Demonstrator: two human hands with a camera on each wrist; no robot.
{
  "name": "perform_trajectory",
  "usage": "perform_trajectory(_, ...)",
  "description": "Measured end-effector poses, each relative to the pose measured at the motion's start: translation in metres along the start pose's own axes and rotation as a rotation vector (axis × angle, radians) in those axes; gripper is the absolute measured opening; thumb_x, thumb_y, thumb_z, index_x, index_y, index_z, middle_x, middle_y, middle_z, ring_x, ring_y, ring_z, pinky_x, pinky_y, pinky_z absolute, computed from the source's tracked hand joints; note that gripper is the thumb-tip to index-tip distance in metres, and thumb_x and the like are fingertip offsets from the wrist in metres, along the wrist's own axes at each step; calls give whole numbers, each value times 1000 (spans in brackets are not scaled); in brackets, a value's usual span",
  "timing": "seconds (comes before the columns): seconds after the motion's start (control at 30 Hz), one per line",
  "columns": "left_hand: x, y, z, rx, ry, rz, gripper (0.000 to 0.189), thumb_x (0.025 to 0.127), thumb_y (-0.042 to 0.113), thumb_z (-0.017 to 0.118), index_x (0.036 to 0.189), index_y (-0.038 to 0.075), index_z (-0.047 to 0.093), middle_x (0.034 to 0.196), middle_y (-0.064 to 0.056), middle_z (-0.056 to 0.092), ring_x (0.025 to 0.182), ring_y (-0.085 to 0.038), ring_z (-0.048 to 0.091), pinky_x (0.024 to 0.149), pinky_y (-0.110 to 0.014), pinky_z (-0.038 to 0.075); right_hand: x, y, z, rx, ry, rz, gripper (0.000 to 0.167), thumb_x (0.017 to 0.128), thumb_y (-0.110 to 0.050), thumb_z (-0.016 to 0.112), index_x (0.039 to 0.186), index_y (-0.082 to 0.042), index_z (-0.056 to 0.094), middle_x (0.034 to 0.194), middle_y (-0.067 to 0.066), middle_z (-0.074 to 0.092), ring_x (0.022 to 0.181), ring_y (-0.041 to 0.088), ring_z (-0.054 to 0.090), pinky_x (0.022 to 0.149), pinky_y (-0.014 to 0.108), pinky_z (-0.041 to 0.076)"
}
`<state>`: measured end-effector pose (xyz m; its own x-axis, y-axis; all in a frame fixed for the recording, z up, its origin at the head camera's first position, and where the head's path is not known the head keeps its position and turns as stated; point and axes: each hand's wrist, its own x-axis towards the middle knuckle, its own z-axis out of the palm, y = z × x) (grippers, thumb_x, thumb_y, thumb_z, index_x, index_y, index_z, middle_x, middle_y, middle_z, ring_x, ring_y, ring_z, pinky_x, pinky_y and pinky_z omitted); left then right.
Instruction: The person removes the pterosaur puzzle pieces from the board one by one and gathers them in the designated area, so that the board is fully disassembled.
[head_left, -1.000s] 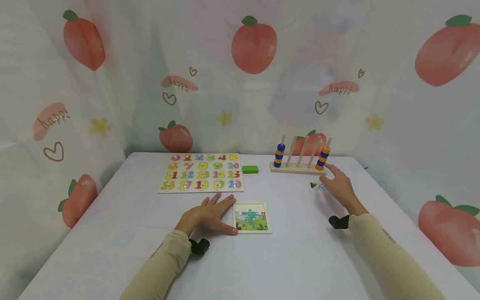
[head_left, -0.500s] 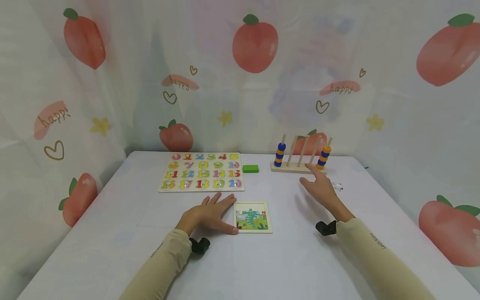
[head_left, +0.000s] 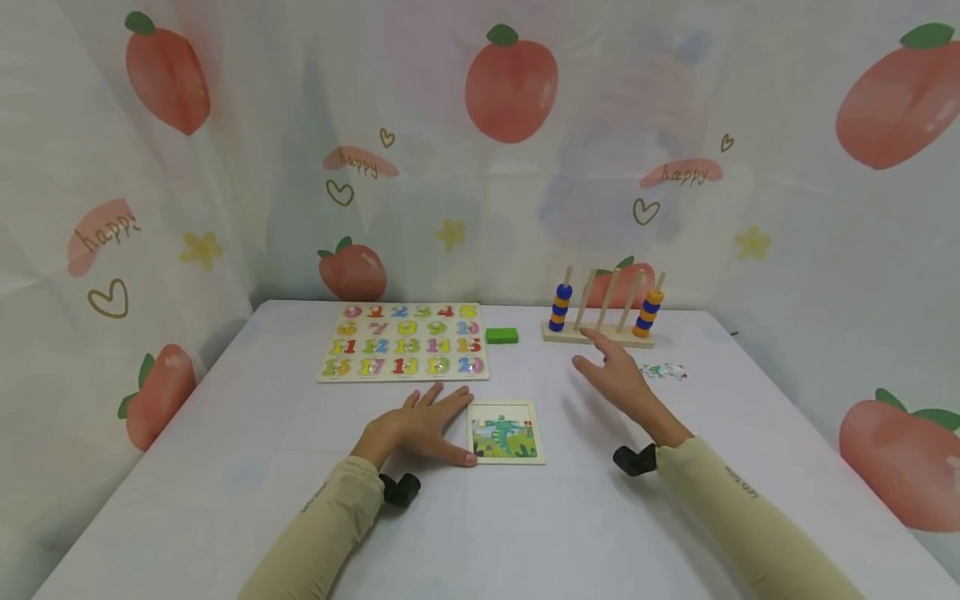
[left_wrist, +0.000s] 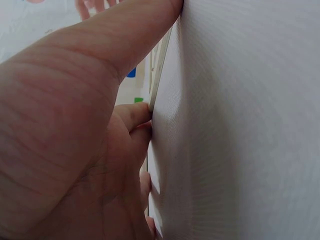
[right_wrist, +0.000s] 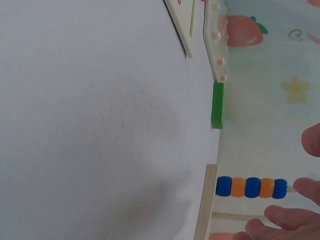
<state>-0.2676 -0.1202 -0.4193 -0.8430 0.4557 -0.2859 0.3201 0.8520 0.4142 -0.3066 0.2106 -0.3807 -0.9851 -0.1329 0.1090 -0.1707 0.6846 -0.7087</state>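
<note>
A small square picture puzzle (head_left: 504,432) in a pale frame, with a teal dinosaur on it, lies on the white table. My left hand (head_left: 416,429) rests spread at its left side, thumb at the lower left corner and index fingertip at the upper left. The left wrist view shows those fingertips right at the frame's thin edge (left_wrist: 161,70). My right hand (head_left: 618,379) hovers over the table to the right of the puzzle, fingers extended and holding nothing. Behind it stands a wooden bead rack (head_left: 598,335) with blue and orange beads. A small printed puzzle piece (head_left: 663,372) lies right of this hand.
A wooden number board (head_left: 405,343) with numerals 0 to 20 lies at the back left. Next to it is a green block (head_left: 502,336). A patterned cloth wall (head_left: 420,100) with peaches encloses the table's back and sides.
My right hand has moved left, from near the right end of the bead rack toward the puzzle, uncovering the printed piece. My left hand has stayed at the frame.
</note>
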Motion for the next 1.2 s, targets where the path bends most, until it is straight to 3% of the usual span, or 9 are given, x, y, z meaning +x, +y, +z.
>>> perform_trajectory(0.57,-1,2,-3,8,-4,-4,108,87,64,80,172,23,27,179,4,16,165,-30,-1,130,-57,-1,-9,-23,36,-19,-156,-104,69,112,-41,56,168,-7,34,172,20,31,156,47,31,119,67,34)
perform_trajectory(0.8,-2,3,-3,0,-7,-12,108,87,65,81,172,23,28,179,3,17,165,-30,-1,130,-58,-1,-17,-33,49,4,-222,-118,71,109,-47,59,167,-11,39,169,20,37,150,51,39,115,69,40)
perform_trajectory(1.2,1,2,-1,22,-15,-17,109,87,68,79,172,24,27,179,4,16,165,-30,-1,130,-58,0,-24,-46,61,70,-301,-252,58,107,-30,67,155,-1,53,154,22,56,133,40,59,111,56,50)
